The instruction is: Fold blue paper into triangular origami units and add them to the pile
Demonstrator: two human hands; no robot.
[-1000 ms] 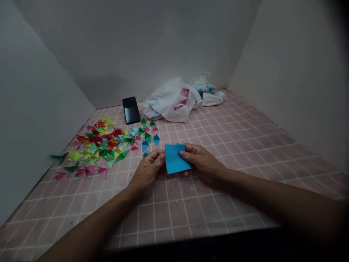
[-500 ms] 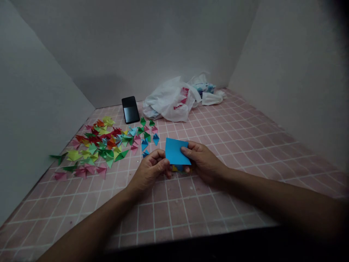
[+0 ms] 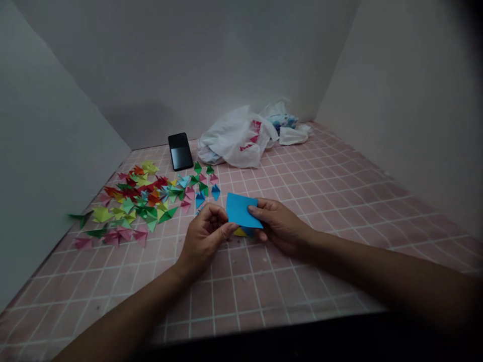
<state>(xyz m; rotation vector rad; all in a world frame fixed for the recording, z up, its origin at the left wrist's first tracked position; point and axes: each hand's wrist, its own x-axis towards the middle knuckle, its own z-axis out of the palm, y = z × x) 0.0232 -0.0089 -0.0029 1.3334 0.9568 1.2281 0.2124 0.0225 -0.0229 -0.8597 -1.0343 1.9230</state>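
A square sheet of blue paper is held above the table between both hands. My right hand grips its right edge, thumb on top and fingers underneath. At the lower left corner, the thumb and bent fingers of my left hand pinch the sheet. Just below the sheet, a yellow piece shows beside a bit of blue; most of it is hidden. Small folded blue paper pieces lie on the table beyond my left hand, one partly covered by it.
Many folded paper pieces in several colours spread over the left of the pink checked tablecloth. A black phone leans at the back, beside a crumpled white plastic bag. Pale walls enclose the table.
The blue sheet has shifted slightly left and tilted. My left thumb has straightened along its lower left corner, and my left hand has turned a little.
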